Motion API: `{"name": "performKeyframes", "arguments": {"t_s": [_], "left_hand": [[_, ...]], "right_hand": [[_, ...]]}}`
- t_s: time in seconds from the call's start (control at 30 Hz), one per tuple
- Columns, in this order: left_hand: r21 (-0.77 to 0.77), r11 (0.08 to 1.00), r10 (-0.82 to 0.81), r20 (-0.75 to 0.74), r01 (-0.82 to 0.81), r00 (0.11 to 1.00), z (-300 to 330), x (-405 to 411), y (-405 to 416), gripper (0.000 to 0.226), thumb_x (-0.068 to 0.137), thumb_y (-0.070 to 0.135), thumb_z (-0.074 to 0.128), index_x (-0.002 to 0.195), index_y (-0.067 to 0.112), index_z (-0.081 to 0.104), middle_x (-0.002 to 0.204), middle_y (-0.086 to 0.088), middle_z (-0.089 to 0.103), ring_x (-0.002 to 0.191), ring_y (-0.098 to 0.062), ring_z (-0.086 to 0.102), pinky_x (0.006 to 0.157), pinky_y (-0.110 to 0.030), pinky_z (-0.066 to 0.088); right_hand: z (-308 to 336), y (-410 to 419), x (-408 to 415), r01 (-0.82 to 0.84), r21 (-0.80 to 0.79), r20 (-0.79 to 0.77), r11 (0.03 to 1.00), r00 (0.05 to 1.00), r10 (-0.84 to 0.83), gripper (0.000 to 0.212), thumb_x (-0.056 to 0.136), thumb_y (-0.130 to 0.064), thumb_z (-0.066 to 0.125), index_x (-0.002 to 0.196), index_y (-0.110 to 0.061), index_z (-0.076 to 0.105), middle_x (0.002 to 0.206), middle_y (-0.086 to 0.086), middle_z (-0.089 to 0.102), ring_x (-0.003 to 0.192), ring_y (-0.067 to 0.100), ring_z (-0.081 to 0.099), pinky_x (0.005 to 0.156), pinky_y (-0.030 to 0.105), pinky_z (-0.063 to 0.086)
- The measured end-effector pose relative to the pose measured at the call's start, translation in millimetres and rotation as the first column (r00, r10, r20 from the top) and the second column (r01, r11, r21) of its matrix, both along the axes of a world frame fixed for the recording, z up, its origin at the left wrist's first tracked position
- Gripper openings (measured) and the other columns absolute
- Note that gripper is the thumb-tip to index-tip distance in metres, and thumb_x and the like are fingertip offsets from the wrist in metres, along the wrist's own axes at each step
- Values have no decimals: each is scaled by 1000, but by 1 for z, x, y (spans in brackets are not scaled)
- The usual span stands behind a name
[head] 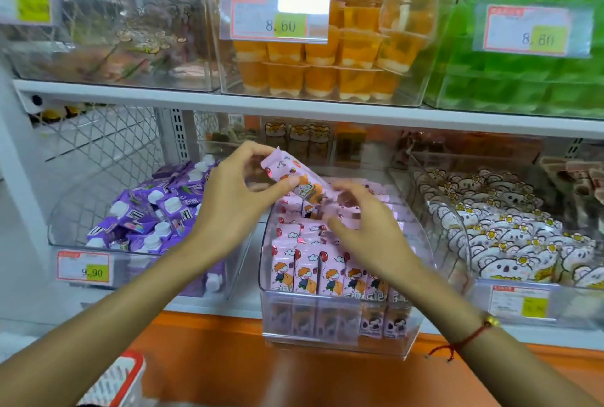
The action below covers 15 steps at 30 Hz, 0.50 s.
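Note:
My left hand [235, 197] pinches a pink snack packet [295, 179] with a cartoon child on it, holding it tilted above a clear plastic bin [333, 338]. Inside that bin stand several matching pink packets [313, 272] in rows. My right hand [362, 226] hovers over the packets in the bin, blurred, its fingers bent and spread; whether it holds anything cannot be made out.
A bin of purple pouches [147, 213] sits left, and a bin of white bear-shaped packets [510, 236] right. The shelf above carries orange jelly cups [327, 60] and green packs [529, 79]. An orange ledge [261, 370] runs in front. A red-rimmed basket [117, 380] sits at bottom left.

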<state>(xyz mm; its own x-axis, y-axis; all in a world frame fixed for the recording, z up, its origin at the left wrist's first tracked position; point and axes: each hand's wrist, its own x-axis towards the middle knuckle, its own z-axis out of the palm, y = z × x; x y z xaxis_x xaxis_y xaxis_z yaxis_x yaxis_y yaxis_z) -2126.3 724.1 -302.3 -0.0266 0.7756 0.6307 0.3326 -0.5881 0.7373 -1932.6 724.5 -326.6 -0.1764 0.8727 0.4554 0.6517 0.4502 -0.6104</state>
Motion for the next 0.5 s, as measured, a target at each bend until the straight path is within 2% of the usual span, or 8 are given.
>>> {"name": "performKeyframes", "arguments": {"t_s": [0.07, 0.13, 0.2, 0.23, 0.33, 0.43, 0.5], "left_hand": [[24, 997, 76, -188, -73, 979, 5, -2, 11, 32, 71, 26, 83, 86, 37, 57, 86, 18, 70, 83, 3, 67, 71, -20, 56], [10, 992, 120, -381, -126, 917, 12, -2, 23, 32, 69, 32, 84, 87, 35, 58, 84, 16, 70, 79, -1, 67, 73, -32, 56], [-63, 994, 43, -496, -86, 867, 19, 3, 37, 31, 70, 33, 83, 89, 29, 59, 86, 10, 72, 80, -9, 68, 73, -37, 55], [-80, 993, 30, -565, -90, 825, 21, 7, 43, 32, 70, 36, 83, 89, 28, 58, 86, 9, 71, 80, -12, 68, 71, -35, 53], [-11, 986, 95, -779, -165, 620, 25, 20, 62, 35, 71, 45, 80, 95, 28, 62, 81, 10, 64, 80, -17, 64, 61, -29, 40], [57, 980, 140, -881, -192, 451, 15, 35, 80, 46, 73, 47, 78, 110, 24, 64, 103, 2, 68, 97, -24, 62, 72, -32, 45], [66, 978, 140, -913, -199, 384, 7, 42, 91, 54, 73, 48, 77, 118, 23, 61, 116, 0, 66, 106, -24, 60, 74, -31, 41]], "right_hand": [[-9, 1, 7, 42, 56, 281, 998, 958, -56, 52, 92, -27, 59, 139, -19, 39, 131, 3, 51, 123, 19, 43, 94, 33, 44], [-15, 0, 10, 21, 72, 415, 997, 909, -49, 51, 95, -31, 53, 141, -19, 36, 138, 5, 44, 128, 22, 38, 96, 34, 44], [-17, 0, 11, 1, 66, 460, 998, 887, -31, 45, 98, -32, 45, 141, -19, 39, 142, 4, 41, 131, 21, 37, 95, 30, 40], [-18, 0, 11, -3, 57, 464, 998, 886, -24, 44, 99, -32, 42, 141, -20, 40, 141, 3, 43, 130, 20, 38, 94, 29, 40], [-18, -1, 10, 1, 48, 481, 999, 877, -23, 44, 101, -32, 37, 143, -21, 38, 135, 2, 48, 123, 20, 43, 88, 27, 39], [-17, -1, 10, 2, 35, 482, 999, 876, -18, 44, 101, -32, 37, 144, -21, 37, 135, 3, 49, 122, 21, 44, 89, 29, 39], [-17, 0, 11, -6, 32, 486, 999, 874, -11, 44, 101, -33, 37, 143, -22, 37, 134, 3, 49, 120, 21, 44, 84, 29, 38]]}}
